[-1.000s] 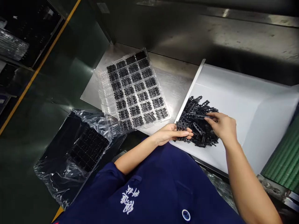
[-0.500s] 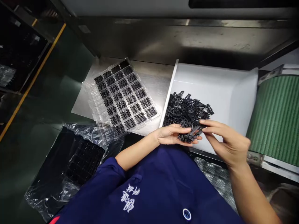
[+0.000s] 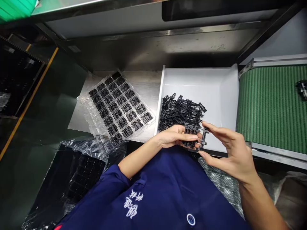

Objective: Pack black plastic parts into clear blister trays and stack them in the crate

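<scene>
My left hand [image 3: 174, 136] is closed around a row of black plastic parts [image 3: 191, 129], lined up side by side under the thumb. Just to the right, my right hand [image 3: 230, 148] pinches one narrow black plastic part [image 3: 204, 138] by its two ends, between the fingers above and the thumb below. This single part stands close beside the row; whether they touch I cannot tell. Behind both hands, a loose heap of the same black parts [image 3: 179, 110] lies in the left side of a white bin [image 3: 211, 84].
Left of the bin, a clear compartment tray [image 3: 151, 118] full of black parts rests on a metal table [image 3: 148, 83]. A green conveyor belt [image 3: 271, 105] runs at the right, carrying a black part [image 3: 302, 89]. A plastic-wrapped black stack [image 3: 81, 172] stands lower left.
My right hand has opened its grip to hold a single part by its ends, upright beside the row. The view has shifted, and a black part now shows on the belt.
</scene>
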A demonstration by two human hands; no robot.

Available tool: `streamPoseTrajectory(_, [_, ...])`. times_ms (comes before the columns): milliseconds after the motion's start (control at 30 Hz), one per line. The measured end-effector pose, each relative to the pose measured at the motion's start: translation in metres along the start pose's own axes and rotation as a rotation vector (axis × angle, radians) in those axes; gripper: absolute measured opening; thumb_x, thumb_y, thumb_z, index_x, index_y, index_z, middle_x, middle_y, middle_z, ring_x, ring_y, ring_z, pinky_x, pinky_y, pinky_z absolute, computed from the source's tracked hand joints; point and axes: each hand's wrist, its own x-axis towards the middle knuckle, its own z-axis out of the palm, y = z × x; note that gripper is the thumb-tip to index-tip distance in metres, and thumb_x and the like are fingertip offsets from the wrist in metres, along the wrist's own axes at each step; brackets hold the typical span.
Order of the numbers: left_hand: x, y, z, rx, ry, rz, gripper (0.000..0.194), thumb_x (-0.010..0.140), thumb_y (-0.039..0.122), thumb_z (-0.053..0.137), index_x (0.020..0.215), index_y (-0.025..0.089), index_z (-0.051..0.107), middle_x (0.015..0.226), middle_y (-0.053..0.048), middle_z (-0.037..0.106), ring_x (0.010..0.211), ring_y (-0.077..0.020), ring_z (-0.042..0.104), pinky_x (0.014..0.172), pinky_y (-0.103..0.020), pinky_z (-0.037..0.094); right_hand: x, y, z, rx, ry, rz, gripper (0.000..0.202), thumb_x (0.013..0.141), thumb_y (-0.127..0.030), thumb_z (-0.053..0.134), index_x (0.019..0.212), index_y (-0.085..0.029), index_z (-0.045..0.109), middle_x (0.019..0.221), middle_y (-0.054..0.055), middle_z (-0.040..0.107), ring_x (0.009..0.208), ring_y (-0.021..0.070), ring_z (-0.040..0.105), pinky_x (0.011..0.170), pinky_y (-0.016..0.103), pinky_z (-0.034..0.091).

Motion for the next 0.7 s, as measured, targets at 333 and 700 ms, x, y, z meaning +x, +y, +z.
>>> streamPoseTrajectory(333, [0.007,0.003,0.005,-0.030,-0.094,-0.019,0.059,0.058,0.043,0.093,0.105,0.012,0.074,0.099,-0.009,0.075,0.093,-0.0191,0.072,0.093,-0.032,0.052,0.004,-0.001,-0.004,-0.083,-0.055,-0.071,0.086,0.081,-0.016,0.078,0.152,-0.029,0.030,0.150,0.010,0.052,0.135,0.0271,0.053,0.110,0.046,0.052])
streamPoseTrajectory(700, [0.037,0.001,0.018,-0.124,-0.014,0.037,0.039,0.060,0.033,0.091,0.092,0.015,0.077,0.095,-0.009,0.076,0.086,-0.0208,0.072,0.091,-0.036,0.054,0.062,0.080,-0.120,-0.793,0.445,0.571,0.049,0.092,-0.051,0.058,0.122,-0.014,0.069,0.122,0.024,0.067,0.121,0.0420,0.061,0.104,0.056,0.042])
